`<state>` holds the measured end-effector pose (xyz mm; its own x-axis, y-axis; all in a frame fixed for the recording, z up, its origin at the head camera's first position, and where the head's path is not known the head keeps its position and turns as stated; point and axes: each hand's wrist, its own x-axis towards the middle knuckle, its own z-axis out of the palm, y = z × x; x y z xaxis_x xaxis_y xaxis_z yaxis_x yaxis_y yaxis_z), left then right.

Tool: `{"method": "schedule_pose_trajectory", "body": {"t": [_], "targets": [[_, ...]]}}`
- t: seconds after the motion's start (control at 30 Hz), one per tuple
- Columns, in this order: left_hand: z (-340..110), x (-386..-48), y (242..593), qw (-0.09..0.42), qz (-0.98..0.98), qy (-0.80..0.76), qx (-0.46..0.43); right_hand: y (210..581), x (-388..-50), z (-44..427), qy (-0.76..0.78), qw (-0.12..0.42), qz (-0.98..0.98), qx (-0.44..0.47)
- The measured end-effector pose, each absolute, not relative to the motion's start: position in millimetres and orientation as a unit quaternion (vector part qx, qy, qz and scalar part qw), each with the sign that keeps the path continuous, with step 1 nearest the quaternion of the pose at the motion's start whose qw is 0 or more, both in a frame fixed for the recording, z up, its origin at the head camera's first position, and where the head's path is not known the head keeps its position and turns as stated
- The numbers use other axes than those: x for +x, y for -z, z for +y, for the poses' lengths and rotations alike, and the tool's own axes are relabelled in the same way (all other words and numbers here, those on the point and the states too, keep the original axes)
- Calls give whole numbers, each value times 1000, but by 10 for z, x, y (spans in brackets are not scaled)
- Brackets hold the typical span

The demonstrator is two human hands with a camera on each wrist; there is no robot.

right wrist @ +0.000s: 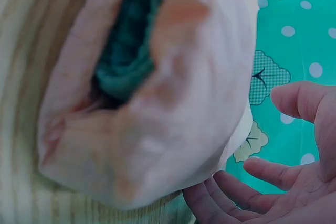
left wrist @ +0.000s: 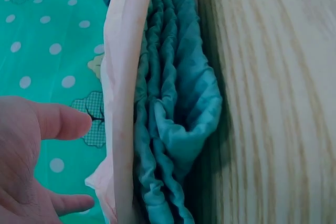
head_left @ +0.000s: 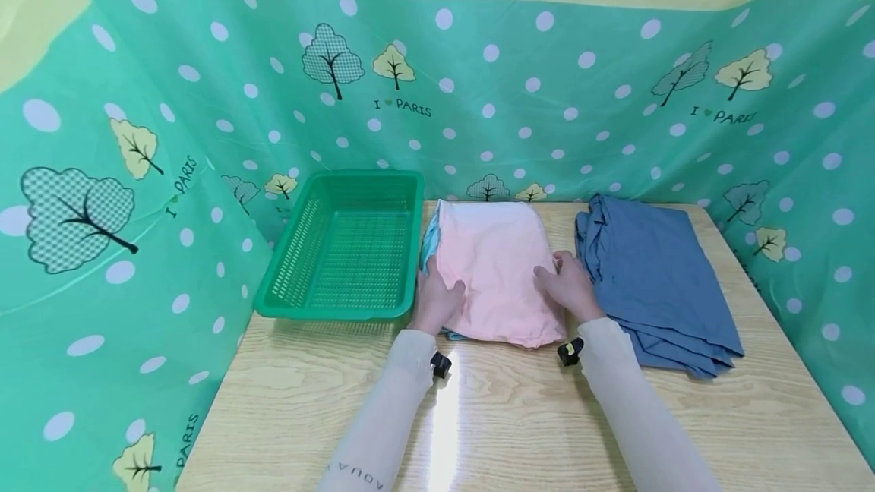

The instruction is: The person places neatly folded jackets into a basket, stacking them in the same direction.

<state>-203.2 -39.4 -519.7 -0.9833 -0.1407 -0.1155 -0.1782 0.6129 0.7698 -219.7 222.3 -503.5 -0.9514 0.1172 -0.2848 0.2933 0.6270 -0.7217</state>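
Note:
A folded pink cloth (head_left: 495, 272) lies on the table between my hands, with teal cloth (left wrist: 181, 85) folded in layers inside it. My left hand (head_left: 437, 298) is at its left edge, thumb over the top side; in the left wrist view, thumb and finger stand apart. At the right edge is my right hand (head_left: 569, 285). In the right wrist view its fingertips (right wrist: 202, 198) touch the underside of the bundle and its thumb is raised clear. How far the left fingers reach under the cloth is hidden.
A green plastic basket (head_left: 417, 249) stands left of the bundle, close to my left hand. To the right lies a folded blue cloth (head_left: 656, 272), near my right wrist. Behind the wooden table (head_left: 506, 424) hangs a green dotted curtain (head_left: 581, 127).

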Motion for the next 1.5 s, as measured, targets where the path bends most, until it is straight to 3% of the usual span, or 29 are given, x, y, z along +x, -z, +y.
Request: {"method": "schedule_pose_trajectory", "body": {"t": [0.53, 1.5], "targets": [[-384, -2147, 5206, -14, 889, -447, -102, 5075, -2355, 2282, 475, 165, 848, 164], [-337, -2209, 5150, 22, 855, -493, -159, 5185, -2477, 2305, 513, 161, 827, 167]]}}
